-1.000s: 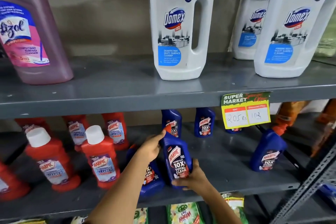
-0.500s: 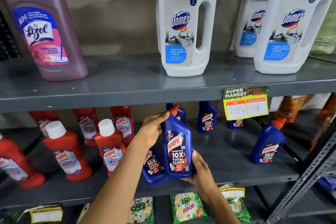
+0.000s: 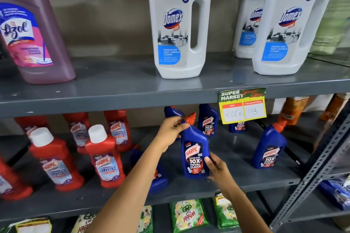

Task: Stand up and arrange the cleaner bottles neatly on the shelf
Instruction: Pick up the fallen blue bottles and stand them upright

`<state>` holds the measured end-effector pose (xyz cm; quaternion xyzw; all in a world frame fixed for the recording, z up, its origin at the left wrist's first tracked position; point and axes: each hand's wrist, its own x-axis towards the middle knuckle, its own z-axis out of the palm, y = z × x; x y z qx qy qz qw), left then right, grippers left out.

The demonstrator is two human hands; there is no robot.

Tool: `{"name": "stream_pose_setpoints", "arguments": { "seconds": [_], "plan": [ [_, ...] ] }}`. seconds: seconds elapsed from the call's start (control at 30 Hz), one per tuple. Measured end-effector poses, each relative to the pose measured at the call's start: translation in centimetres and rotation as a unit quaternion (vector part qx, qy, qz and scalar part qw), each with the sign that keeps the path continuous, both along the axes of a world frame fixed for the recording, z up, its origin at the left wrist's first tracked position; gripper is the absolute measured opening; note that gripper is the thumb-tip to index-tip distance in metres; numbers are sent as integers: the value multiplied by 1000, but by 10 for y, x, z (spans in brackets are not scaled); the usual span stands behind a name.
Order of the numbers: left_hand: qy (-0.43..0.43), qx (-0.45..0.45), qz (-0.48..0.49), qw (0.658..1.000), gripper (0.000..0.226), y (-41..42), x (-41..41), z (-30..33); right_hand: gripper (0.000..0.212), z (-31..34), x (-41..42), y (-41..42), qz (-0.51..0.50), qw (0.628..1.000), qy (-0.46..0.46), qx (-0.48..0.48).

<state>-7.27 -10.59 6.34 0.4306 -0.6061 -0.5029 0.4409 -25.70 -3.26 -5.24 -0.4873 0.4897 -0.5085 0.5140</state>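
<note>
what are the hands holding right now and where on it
Both hold one blue Harpic bottle: the left hand grips its neck just below the red cap, the right hand its lower right side.

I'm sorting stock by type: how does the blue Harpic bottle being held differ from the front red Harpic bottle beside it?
The held blue bottle has an angled red nozzle cap; the red bottle has a flat white cap. The blue label reads 10X Total Clean, the red Bathroom Cleaner. Both hands grip the blue one; the red stands untouched. Both are Harpic.

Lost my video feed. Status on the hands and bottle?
Left hand on neck, right hand at base of blue Harpic bottle. Bottle upright. Open shelf space to its right.
</note>
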Motion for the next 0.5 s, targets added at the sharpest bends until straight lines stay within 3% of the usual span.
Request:
{"name": "stream_pose_setpoints", "arguments": {
  "seconds": [0.17,0.27,0.5],
  "plan": [
    [-44,-52,47,997,18,-6,-58,-11,26,-5,-50,-22,-36,999,21,-16],
    [-77,-71,68,992,33,-7,-85,-16,36,-14,-72,-32,-68,997,25,-23],
    [-27,-89,63,994,36,-4,-125,-30,36,-36,-94,-37,-118,992,31,-27]
  ]
}}
